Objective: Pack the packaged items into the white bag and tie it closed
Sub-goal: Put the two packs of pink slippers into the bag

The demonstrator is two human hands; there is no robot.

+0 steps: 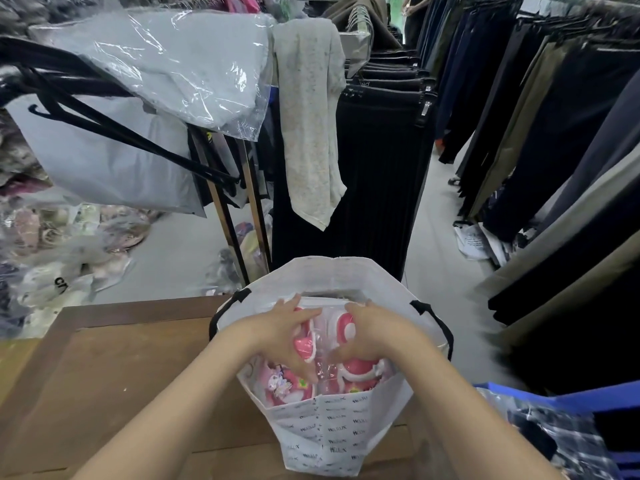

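Observation:
A white bag (329, 424) with small black lettering and black handles stands open on the wooden table (114, 372). Inside it lie pink and white packaged items (332, 332) in clear plastic. My left hand (287, 332) and my right hand (372, 336) are both inside the bag's mouth, pressed down on the top package, fingers spread and curled over it. More pink packages (287, 384) show beneath, near the bag's front wall.
Racks of dark trousers (554, 133) hang on the right and ahead. A grey towel (311, 123) and plastic-wrapped garments (166, 64) hang at the left. Bagged goods (52, 254) are piled on the floor at left. A blue crate (571, 400) with checked cloth sits at lower right.

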